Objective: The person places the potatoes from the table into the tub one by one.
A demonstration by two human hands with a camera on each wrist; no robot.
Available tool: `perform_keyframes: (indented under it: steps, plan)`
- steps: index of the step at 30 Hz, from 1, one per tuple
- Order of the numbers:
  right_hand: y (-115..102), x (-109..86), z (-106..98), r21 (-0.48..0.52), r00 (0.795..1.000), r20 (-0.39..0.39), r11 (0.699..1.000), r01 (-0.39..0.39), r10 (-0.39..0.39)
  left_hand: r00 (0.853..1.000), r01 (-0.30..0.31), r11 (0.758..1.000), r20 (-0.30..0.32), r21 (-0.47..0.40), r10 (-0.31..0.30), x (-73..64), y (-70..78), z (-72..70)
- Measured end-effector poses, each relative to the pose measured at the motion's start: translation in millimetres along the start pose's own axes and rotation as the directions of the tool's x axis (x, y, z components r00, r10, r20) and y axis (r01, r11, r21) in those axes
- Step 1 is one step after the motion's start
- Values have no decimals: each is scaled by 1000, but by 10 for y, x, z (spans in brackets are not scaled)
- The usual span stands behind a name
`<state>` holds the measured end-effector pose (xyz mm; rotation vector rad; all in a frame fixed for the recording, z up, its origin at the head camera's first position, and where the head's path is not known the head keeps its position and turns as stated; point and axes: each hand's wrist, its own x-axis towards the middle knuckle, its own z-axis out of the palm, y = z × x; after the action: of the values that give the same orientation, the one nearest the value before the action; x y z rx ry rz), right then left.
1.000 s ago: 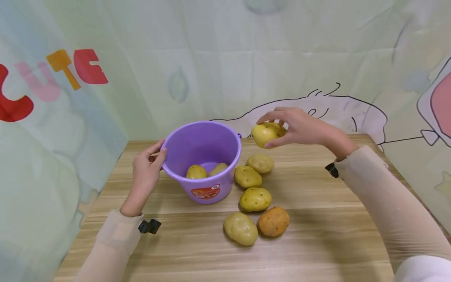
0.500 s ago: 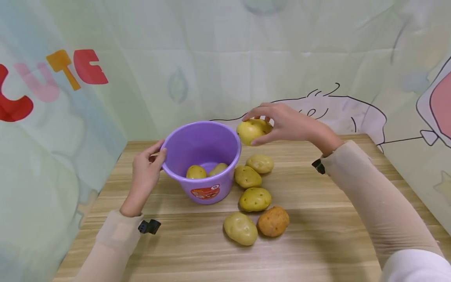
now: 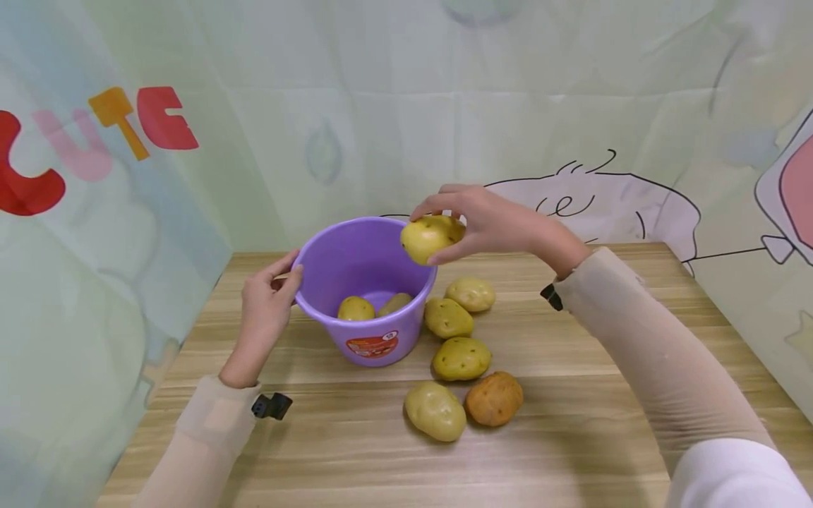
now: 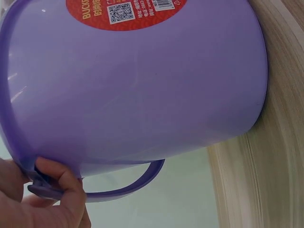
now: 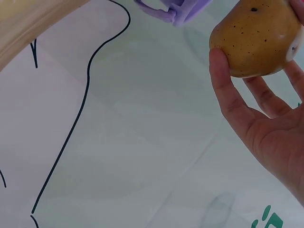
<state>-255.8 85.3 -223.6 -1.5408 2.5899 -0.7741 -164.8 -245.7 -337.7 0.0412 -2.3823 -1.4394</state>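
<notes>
Right hand (image 3: pixel 492 222): right of centre in the head view. Fingers curved over the top of one yellow potato, thumb at its lower side; spread only as wide as the potato between them.

Held potato (image 3: pixel 427 238): near centre of the head view, off the table, overlapping the upper right rim of the bucket in that view; in the right wrist view, upper right, dark-speckled, with backdrop showing between it and a purple part.

Left hand (image 3: pixel 265 303): left of centre. Thumb and fingers bent in a pinch on the bucket's left rim; in the left wrist view, lower left, the grip sits beside the attachment of the purple handle (image 4: pixel 118 192).

Purple bucket (image 3: pixel 409 335): centre of the head view, red label (image 3: pixel 373 346) on its front.

Contents: a yellow potato (image 3: pixel 356 309) at left and a duller potato (image 3: pixel 395 303) at right, both low inside.

Loose, right of and below the bucket in the frame, on the wood-grain table (image 3: pixel 343 437): pale potato (image 3: pixel 471 293), greenish-yellow potato (image 3: pixel 448 318), bright yellow potato (image 3: pixel 461 358), large pale potato (image 3: pixel 435 412), orange-brown potato (image 3: pixel 494 399).
</notes>
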Motion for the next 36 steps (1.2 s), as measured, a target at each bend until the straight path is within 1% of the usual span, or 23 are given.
perform_keyframes:
  steps: [3, 8, 11, 16, 24, 31, 36]
  plan:
    - [-17, 48, 34, -8, 1000, 0, 1000, 19, -19, 1000, -8, 1000, -2, -3, 8, 8, -1, 8]
    - [-48, 99, 103, -15, 1000, 15, 1000, 15, -15, 1000, -7, 1000, -12, 3, 7, 28, -5, 23]
    - [-67, 125, 154, -17, 999, 32, 1000, 18, -18, 1000, 0, 1000, -16, 3, 0, 27, -7, 29]
    - [-113, 145, 225, -16, 997, 69, 999, 45, -44, 1000, 6, 1000, -20, 5, -5, 21, -5, 32]
    - [-129, 186, 289, -49, 992, 111, 997, 64, -58, 1000, -2, 1000, -18, 6, 2, 19, -2, 29]
    - [-134, 223, 302, -35, 991, 97, 994, 99, -95, 1000, -10, 1000, -13, 5, 10, 12, -19, 20]
    - [-129, 217, 303, -34, 991, 107, 996, 86, -82, 1000, -4, 1000, -17, 5, 4, 9, -10, 10]
